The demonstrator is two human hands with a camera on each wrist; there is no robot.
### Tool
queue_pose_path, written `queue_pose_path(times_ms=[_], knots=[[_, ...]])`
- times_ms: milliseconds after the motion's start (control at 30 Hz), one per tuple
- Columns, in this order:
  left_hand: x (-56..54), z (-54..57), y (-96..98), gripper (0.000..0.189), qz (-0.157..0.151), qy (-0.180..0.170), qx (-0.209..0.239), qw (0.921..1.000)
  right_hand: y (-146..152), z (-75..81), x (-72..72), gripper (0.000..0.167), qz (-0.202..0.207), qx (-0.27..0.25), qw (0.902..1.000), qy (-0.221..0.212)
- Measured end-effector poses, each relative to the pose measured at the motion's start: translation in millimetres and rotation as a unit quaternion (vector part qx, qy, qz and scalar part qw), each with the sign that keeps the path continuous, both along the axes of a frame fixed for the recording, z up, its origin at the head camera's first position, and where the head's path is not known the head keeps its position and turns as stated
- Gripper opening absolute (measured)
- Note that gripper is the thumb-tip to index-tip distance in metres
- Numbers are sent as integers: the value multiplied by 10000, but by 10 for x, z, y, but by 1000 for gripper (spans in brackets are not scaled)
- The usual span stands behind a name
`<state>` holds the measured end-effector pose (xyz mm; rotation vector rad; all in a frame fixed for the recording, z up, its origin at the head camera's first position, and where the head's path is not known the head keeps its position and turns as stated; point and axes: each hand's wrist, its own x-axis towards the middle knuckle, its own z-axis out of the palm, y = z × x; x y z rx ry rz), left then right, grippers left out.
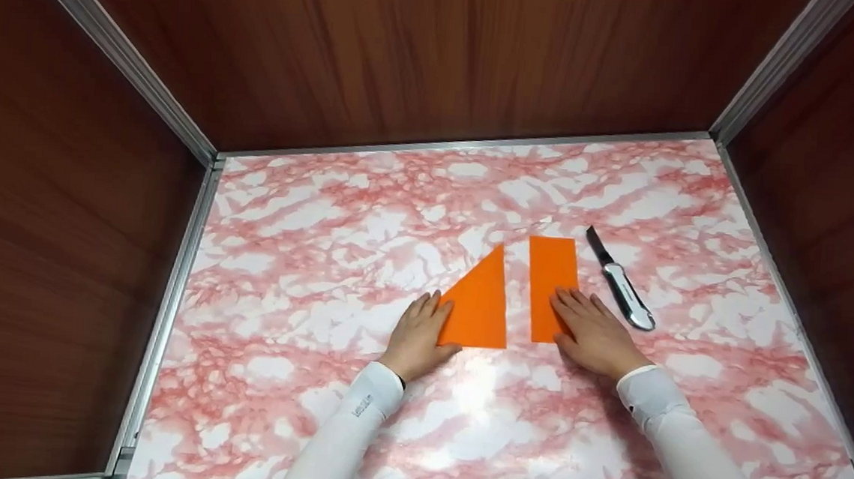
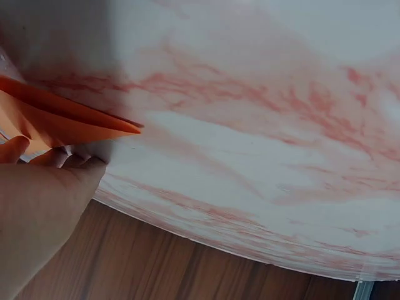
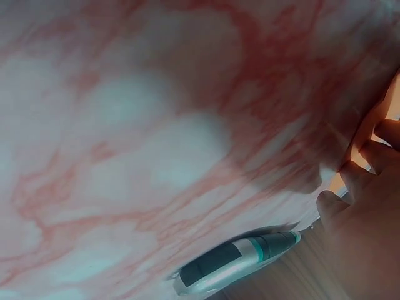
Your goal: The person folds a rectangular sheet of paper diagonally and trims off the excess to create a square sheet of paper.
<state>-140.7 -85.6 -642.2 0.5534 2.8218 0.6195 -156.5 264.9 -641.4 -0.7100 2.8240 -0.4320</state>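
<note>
A folded orange paper piece (image 1: 479, 303) with a slanted upper-left edge lies on the table, and its layers part slightly at one corner in the left wrist view. My left hand (image 1: 418, 340) rests at its lower-left edge, fingertips on the paper, thumb by the bottom corner. To the right lies an upright orange paper strip (image 1: 551, 267), a narrow gap away from the first piece. Extended fingers of my right hand (image 1: 595, 334) rest on the strip's lower right part. Just beyond that hand is a utility knife (image 1: 625, 289) with its dark blade out, pointing away.
The table (image 1: 304, 276) has a red and white marbled top. Dark wood-grain panels (image 1: 410, 50) with metal edging stand at the back and both sides. In the right wrist view the knife handle (image 3: 231, 262) lies near the hand.
</note>
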Motion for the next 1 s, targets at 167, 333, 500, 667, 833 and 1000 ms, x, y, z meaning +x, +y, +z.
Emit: queue_pose_path(times_ms=[167, 333, 500, 667, 833, 1000], knots=[[-14, 17, 21, 78, 94, 212, -3, 9997, -98, 50, 12, 67, -152, -222, 9995, 157], [-47, 57, 66, 83, 282, 90, 310, 9991, -363, 127, 36, 57, -491, -907, 9940, 353], [-99, 113, 99, 95, 460, -216, 458, 9977, -658, 151, 28, 47, -875, -1452, 9855, 100], [-106, 115, 85, 99, 577, -483, 705, 9947, -851, 142, -23, 51, -1265, -1640, 9772, -467], [-72, 79, 72, 94, 636, -571, 1121, 9900, -984, 147, -93, 56, -1584, -1834, 9676, -706], [-55, 64, 72, 96, 716, -578, 1293, 9873, -1118, 177, -111, 60, -1809, -2036, 9578, -913]])
